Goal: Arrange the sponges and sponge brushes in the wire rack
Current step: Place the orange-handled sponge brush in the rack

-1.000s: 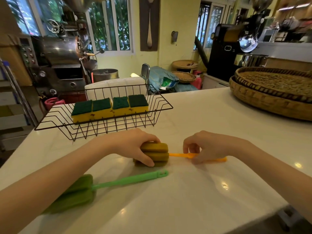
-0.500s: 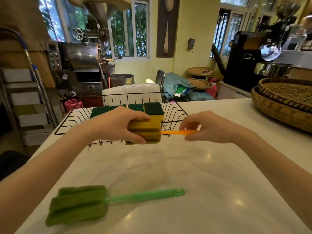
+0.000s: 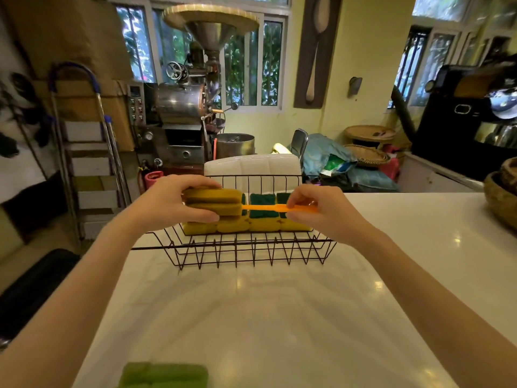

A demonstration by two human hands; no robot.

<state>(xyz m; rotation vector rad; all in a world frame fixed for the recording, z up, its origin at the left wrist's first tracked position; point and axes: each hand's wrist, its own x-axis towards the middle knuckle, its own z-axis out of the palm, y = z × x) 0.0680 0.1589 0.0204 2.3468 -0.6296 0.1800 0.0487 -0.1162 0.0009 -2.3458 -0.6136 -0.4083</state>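
Observation:
A black wire rack stands on the white counter with a row of yellow sponges with green tops along its back. I hold an orange sponge brush level above the rack. My left hand grips its mustard foam head and my right hand pinches its orange handle. A green sponge brush lies at the counter's near edge, its handle out of view.
The white counter stretches between me and the rack. A woven basket sits at the far right edge. Beyond the counter stand a white chair back, a metal roasting machine and a stepladder.
Both hands lifted the orange sponge brush off the counter and carried it forward over the rack. The view moved closer to the rack, so the green brush slid to the bottom edge.

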